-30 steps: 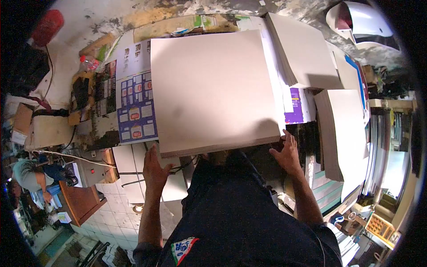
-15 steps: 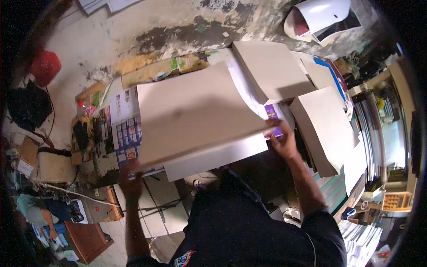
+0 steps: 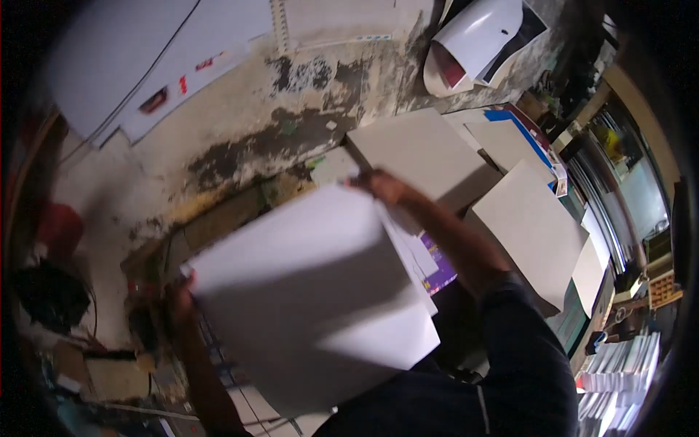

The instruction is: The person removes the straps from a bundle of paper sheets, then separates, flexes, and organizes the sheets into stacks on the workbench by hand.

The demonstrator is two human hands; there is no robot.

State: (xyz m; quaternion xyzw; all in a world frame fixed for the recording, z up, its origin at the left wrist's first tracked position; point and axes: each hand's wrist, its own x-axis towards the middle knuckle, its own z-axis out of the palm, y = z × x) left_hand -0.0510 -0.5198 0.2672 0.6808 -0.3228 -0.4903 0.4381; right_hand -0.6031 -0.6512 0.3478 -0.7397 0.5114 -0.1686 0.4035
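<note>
A large white sheet (image 3: 313, 291) spans the space in front of me, a broad shadow across it. My left hand (image 3: 182, 293) pinches its left corner, the fingers dark and partly blurred. At the top corner, my right hand (image 3: 382, 187) is closed on the sheet's far edge, its arm reaching over the right side. Whatever lies directly under the sheet is mostly hidden. Beyond my right hand lies a stack of beige sheets (image 3: 422, 149). Another beige stack (image 3: 528, 229) is right of my right forearm.
A purple printed sheet (image 3: 439, 266) shows beside the white sheet. The stained wall (image 3: 247, 156) rises behind the table, with a curled white sheet (image 3: 477, 40) against it. Piled papers (image 3: 619, 375) stand at lower right. A red object (image 3: 58, 231) is at left.
Both hands have moved from the near edge of a beige sheet to the far corners of a white one. The beige sheet's face no longer shows. The view has shifted.
</note>
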